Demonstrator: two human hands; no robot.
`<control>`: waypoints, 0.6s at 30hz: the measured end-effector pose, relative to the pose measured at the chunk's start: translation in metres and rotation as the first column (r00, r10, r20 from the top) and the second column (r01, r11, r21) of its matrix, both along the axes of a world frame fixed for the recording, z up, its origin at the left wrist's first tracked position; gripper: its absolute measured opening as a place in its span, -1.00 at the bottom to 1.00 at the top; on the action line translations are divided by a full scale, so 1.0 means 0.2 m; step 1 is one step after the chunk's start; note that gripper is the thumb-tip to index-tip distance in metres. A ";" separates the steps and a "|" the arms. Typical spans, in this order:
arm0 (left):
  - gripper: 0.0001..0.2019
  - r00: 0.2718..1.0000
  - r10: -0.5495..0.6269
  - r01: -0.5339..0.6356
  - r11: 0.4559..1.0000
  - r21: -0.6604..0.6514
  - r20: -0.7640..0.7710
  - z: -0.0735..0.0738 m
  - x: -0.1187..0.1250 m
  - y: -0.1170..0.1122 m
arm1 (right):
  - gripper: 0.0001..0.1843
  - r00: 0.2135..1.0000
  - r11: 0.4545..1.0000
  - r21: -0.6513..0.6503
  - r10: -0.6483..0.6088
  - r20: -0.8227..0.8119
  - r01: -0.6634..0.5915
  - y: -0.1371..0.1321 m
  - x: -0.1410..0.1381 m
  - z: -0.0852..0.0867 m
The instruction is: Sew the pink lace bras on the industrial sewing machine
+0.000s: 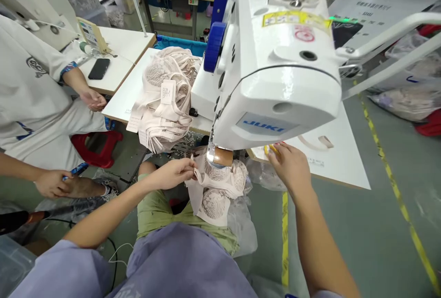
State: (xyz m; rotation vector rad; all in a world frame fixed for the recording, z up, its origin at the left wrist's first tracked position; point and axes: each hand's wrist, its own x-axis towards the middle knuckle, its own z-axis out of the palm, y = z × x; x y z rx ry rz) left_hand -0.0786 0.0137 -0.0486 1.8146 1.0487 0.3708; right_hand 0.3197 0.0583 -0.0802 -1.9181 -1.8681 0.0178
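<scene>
A beige lace bra (215, 204) hangs over my lap, below the needle end of the white sewing machine (275, 100). My left hand (177, 171) pinches the bra's band near its left edge, just left of the machine head. At the edge of the white table, my right hand (289, 162) is closed on a small yellow tool (271, 149), mostly hidden by the fingers. Beside that hand, a short beige strap piece (315, 142) lies on the table. A heap of similar beige bras (168, 100), one with a white label, rests left of the machine.
At the left sits a co-worker in white, hands (93, 99) away from my work, by a table with a black phone (99, 69). A red stool (98, 149) stands below. Plastic bags (406, 100) lie at right, past a yellow floor line (386, 160).
</scene>
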 end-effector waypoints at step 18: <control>-0.61 0.970 0.164 -0.206 0.945 0.254 0.178 0.05 0.48 -0.21 | -0.57 0.407 0.976 -0.095 -0.007 -0.913 -0.198 -0.57 -0.71 0.05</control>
